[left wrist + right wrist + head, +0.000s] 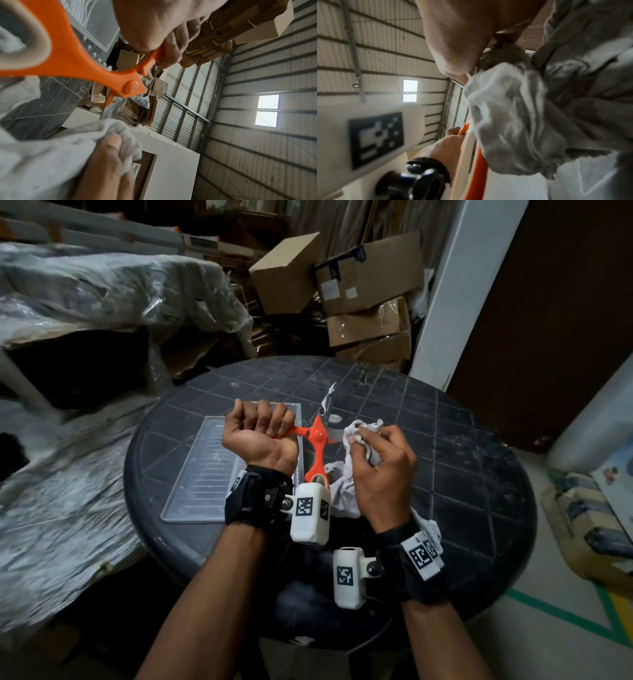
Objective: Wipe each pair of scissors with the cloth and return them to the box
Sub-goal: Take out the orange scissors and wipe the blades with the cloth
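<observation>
The wiping step is under way: the left hand (259, 429) has its fingers (274, 416) curled tight round one orange handle loop of the scissors (317, 436), holding them up above the table (462, 474) with the blades spread wide. One blade points away toward the far side; the other runs rightward into the cloth (363, 429), which the right hand (380, 470) bunches and pinches around the steel, thumb pressed into the folds. The free handle loop hangs down toward the left wrist. I'd judge this pair only partly done, since the far blade stands bare. The next move likely calls for drawing the cloth along the covered blade toward its tip, keeping fabric between skin and edge, then shifting to the other blade before closing the scissors. The box (202, 474) lies just under and left of the left hand, a shallow clear plastic tray with a ribbed floor. The cloth is soft, greyish-white and frayed; the handles are smooth moulded plastic with a round pivot cap; the table is dark, round, scored in a dusty grid.
</observation>
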A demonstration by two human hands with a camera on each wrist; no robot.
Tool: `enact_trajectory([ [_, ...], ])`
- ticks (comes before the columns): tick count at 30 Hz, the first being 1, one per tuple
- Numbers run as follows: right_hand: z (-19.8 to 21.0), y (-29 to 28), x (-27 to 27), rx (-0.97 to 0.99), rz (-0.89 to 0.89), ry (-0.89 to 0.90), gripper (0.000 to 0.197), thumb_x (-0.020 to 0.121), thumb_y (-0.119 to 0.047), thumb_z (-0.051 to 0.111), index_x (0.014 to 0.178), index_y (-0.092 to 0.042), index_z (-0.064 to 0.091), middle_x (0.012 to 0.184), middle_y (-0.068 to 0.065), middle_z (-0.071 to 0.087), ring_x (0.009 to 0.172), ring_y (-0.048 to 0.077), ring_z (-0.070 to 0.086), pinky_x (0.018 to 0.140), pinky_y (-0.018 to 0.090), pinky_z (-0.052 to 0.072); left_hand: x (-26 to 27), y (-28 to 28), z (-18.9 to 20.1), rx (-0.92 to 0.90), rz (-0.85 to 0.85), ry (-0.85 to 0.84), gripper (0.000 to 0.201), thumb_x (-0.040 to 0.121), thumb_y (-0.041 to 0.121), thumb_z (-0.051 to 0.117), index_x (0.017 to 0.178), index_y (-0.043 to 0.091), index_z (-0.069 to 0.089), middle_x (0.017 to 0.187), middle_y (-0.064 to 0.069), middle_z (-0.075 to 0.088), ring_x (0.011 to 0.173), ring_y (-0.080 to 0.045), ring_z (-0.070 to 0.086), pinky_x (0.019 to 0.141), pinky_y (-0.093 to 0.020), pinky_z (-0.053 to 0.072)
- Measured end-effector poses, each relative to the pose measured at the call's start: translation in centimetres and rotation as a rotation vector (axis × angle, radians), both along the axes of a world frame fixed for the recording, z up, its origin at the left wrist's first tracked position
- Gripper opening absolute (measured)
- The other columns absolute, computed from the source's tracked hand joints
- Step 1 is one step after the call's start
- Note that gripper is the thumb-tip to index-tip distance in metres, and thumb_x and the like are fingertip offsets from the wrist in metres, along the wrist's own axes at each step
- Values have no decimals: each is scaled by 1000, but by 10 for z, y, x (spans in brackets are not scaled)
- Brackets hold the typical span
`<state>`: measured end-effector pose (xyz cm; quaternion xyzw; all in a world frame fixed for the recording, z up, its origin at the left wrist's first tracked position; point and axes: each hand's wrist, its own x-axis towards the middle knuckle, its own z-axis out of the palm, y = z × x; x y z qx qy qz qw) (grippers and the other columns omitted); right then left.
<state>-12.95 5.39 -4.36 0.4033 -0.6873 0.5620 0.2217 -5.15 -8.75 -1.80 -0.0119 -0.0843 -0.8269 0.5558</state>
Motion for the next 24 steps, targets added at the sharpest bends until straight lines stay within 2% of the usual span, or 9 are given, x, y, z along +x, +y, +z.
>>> enact_trajectory([
  [3,7,1,13,13,33,68,15,91,-2,74,105,-4,79,92,6,60,79,7,54,71,6,42,7,2,8,30,3,1,47,97,23,39,53,21,23,49,4,15,42,-12,12,46,-25,11],
  [7,14,1,27,29,70,91,14,90,0,73,102,-3,80,92,6,59,80,8,53,71,16,46,19,12,25,47,19,15,45,96,23,41,55,21,22,49,4,15,43,-13,11,46,-24,11],
  [10,18,6,35,53,55,114,16,91,0,73,105,-3,79,93,7,58,80,7,51,70,16,46,30,21,34,46,25,10,43,95,24,42,58,21,20,51,4,15,44,-13,10,47,-25,10],
  [14,21,16,43,76,8,119,16,92,3,69,105,-1,78,94,7,56,78,0,42,70,4,39,46,33,39,56,43,-1,42,95,23,41,59,22,19,52,4,13,43,-13,9,45,-24,12],
  [18,22,26,51,52,7,98,13,93,2,70,103,0,77,90,5,53,77,1,42,67,13,44,60,41,38,67,56,-17,42,95,23,40,59,22,19,51,4,14,43,-14,9,46,-24,11],
  [21,20,32,62,-4,42,124,14,92,2,72,104,1,77,93,4,55,81,-1,44,71,6,40,67,47,42,57,74,-19,42,95,24,40,58,22,20,52,4,14,44,-13,9,45,-24,11],
  [24,16,33,69,-1,70,136,15,90,3,74,105,1,77,95,6,56,83,1,45,72,11,43,71,54,44,26,78,-14,42,95,24,40,57,22,21,52,4,13,43,-13,9,44,-23,12],
])
